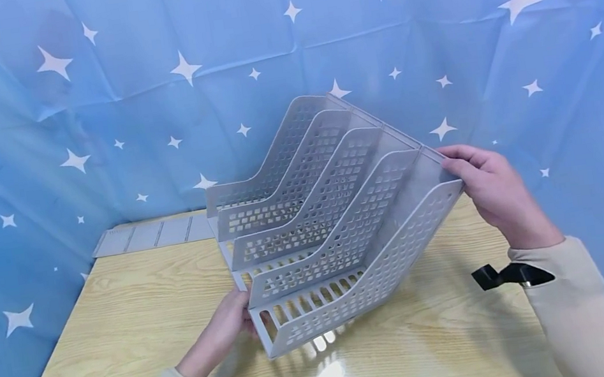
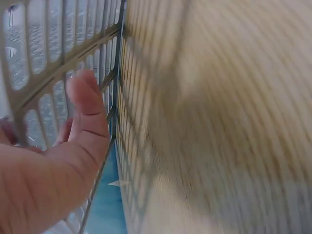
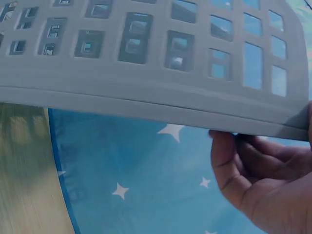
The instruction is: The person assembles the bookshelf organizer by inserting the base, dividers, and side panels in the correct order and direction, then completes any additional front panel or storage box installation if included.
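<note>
A grey plastic file rack with perforated dividers and a slotted base is held tilted above the wooden table, its back side raised toward the right. My left hand grips the low front edge; in the left wrist view its fingers lie against the slotted base. At the upper right my right hand pinches the corner of the rack's back panel. In the right wrist view, fingers press under the edge of the perforated side wall.
A flat grey panel with crosswise lines lies along the table's back left edge. Behind the table hangs a blue curtain with white stars, which also runs down both sides. The rack casts a shadow on the tabletop.
</note>
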Tool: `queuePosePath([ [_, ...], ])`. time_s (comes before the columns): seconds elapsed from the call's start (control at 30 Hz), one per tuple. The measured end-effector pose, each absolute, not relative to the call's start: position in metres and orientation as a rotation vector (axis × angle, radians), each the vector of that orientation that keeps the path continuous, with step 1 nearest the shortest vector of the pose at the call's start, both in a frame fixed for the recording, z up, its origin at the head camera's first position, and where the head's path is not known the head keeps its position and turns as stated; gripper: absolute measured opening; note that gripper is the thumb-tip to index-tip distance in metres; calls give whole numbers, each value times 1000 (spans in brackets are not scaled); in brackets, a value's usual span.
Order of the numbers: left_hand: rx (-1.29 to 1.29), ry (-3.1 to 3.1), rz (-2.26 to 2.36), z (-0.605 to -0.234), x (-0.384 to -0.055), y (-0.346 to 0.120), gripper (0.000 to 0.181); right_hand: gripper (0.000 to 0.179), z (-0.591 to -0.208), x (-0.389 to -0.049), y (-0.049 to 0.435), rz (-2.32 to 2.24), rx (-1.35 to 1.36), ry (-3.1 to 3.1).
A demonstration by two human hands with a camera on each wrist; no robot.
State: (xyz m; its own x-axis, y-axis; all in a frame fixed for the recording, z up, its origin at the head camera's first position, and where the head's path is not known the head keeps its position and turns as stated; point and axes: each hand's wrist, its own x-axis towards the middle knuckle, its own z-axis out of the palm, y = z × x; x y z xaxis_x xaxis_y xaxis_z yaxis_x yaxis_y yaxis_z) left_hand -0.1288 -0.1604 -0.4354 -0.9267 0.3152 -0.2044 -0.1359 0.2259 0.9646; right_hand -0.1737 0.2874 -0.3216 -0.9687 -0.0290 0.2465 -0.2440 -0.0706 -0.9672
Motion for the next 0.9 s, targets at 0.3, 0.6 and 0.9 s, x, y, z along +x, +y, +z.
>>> queuePosePath([
  [0.3,84,2162,1514,-442,-137,-162,43,25,-311,-177,276,1563,149,-2358],
  [0.6,72,2325,1290,-453,-141,-150,43,22,-302,-194,271,1480,79,-2396],
  [0.9,167,2540,1259,-394,-162,-155,19,14,-293,-213,280,1558,148,-2376],
])
